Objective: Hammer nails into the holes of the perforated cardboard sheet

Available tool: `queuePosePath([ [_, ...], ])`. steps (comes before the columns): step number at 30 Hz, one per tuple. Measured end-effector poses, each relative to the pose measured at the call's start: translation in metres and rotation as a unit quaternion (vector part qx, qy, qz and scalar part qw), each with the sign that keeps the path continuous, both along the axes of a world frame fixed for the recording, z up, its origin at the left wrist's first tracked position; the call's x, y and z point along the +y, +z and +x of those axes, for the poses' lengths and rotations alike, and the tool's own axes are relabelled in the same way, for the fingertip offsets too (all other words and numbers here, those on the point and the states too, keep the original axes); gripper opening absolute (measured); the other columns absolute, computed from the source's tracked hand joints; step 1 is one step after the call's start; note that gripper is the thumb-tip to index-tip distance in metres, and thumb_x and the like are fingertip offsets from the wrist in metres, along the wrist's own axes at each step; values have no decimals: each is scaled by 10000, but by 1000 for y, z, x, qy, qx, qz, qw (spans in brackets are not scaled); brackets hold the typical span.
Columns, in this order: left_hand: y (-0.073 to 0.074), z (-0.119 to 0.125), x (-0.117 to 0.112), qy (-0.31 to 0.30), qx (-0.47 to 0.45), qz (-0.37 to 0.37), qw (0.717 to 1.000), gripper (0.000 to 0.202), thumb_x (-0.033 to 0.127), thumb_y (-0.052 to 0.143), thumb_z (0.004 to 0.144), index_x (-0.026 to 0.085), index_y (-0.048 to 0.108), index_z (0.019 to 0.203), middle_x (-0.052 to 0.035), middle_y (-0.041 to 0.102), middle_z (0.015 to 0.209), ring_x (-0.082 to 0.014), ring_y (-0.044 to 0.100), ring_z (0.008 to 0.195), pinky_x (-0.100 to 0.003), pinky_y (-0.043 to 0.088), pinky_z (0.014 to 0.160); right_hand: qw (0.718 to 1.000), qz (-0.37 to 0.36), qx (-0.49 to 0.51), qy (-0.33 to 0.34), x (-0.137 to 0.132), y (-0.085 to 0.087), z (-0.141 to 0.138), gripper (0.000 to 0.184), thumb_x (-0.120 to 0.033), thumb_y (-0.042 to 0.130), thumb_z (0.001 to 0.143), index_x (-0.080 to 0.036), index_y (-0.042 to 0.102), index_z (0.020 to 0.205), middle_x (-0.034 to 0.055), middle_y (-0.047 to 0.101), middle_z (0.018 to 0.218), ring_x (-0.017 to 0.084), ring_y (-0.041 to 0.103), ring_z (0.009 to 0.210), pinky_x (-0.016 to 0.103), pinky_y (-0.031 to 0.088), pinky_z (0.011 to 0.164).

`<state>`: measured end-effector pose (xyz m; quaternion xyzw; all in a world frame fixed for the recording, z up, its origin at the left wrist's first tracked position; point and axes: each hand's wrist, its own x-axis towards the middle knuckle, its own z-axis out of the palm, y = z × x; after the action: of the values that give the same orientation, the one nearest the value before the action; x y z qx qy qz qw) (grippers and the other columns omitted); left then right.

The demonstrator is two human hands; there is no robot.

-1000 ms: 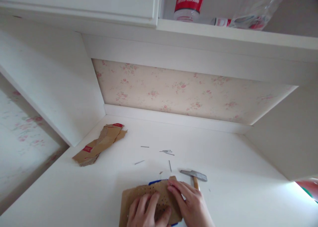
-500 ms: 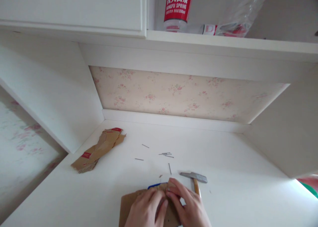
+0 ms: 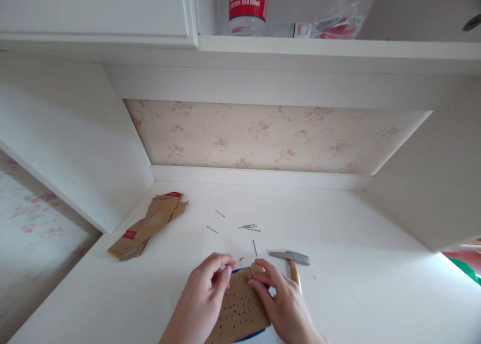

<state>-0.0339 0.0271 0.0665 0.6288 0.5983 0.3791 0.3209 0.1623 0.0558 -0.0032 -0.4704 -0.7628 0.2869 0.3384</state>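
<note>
A brown cardboard piece (image 3: 240,310) punched with many small holes lies at the desk's near edge, over something blue (image 3: 236,270). My left hand (image 3: 203,296) is at its upper left corner, thumb and forefinger pinched together; what they hold is too small to make out. My right hand (image 3: 281,304) grips the cardboard's upper right corner between thumb and fingers. A small hammer (image 3: 291,259) with a wooden handle lies just right of my right hand. Several thin nails (image 3: 248,227) are scattered on the white desk (image 3: 338,264) beyond the cardboard.
A crumpled strip of brown cardboard (image 3: 150,223) lies at the desk's left. White side panels and a floral back wall (image 3: 263,133) box in the desk. On the shelf above stand a red-labelled water bottle (image 3: 248,3) and a clear plastic bag (image 3: 343,10).
My left hand has come off the cardboard's face and moved to its upper left corner in a pinch. The holes now show. My right hand stays at the upper right corner.
</note>
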Motion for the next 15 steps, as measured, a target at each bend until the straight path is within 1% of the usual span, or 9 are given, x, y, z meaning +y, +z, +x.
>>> queuePosePath([
  [3, -2, 13, -1, -40, 26, 19, 999, 163, 211, 532, 927, 233, 656, 1031, -25, 701, 1007, -146, 687, 832, -238, 555, 790, 1000, -2, 1, 9, 1, 0, 0, 316, -288, 590, 925, -343, 489, 1219, -81, 809, 959, 138, 735, 945, 249, 570, 843],
  [6, -15, 30, -1, -49, 44, 46, 997, 237, 122, 552, 889, 233, 652, 1073, -34, 696, 1022, -169, 681, 899, -256, 550, 817, 1000, 1, 1, 24, 1, -1, 1, 323, -208, 568, 922, -328, 504, 1215, -57, 796, 1045, 125, 724, 979, 229, 569, 853],
  [8, -26, 38, 0, -40, 42, 70, 996, 243, 88, 535, 882, 234, 663, 1028, -27, 710, 972, -175, 687, 886, -258, 552, 801, 1000, 4, 1, 26, 1, -1, 2, 327, -193, 561, 918, -308, 510, 1221, -34, 793, 1050, 129, 724, 977, 231, 568, 859],
  [10, -37, 42, 1, -25, 39, 94, 994, 219, 93, 517, 897, 238, 672, 951, -12, 721, 903, -171, 695, 834, -254, 556, 776, 1000, 10, 2, 26, 1, 0, 3, 311, -212, 556, 925, -292, 517, 1222, -15, 795, 1030, 135, 728, 959, 235, 568, 855],
  [12, -46, 43, 3, -10, 47, 116, 992, 198, 125, 521, 915, 252, 673, 922, 2, 728, 865, -167, 699, 800, -250, 559, 755, 999, 14, 5, 30, 0, 1, 3, 319, -210, 551, 927, -290, 515, 1234, -13, 796, 1016, 131, 730, 948, 221, 564, 848],
  [14, -54, 42, 3, 4, 61, 133, 989, 176, 168, 540, 927, 279, 672, 964, 17, 735, 863, -161, 705, 789, -238, 561, 738, 999, 20, 7, 32, -3, 2, 6, 359, -209, 556, 921, -291, 502, 1266, -5, 787, 1045, 131, 730, 933, 218, 560, 850],
  [15, -57, 42, 3, 10, 65, 141, 988, 178, 195, 549, 933, 294, 661, 1030, 23, 739, 865, -155, 710, 781, -228, 562, 730, 999, 22, 13, 21, -6, 2, 8, 357, -238, 564, 919, -292, 507, 1267, -2, 782, 1040, 133, 731, 888, 220, 565, 828],
])
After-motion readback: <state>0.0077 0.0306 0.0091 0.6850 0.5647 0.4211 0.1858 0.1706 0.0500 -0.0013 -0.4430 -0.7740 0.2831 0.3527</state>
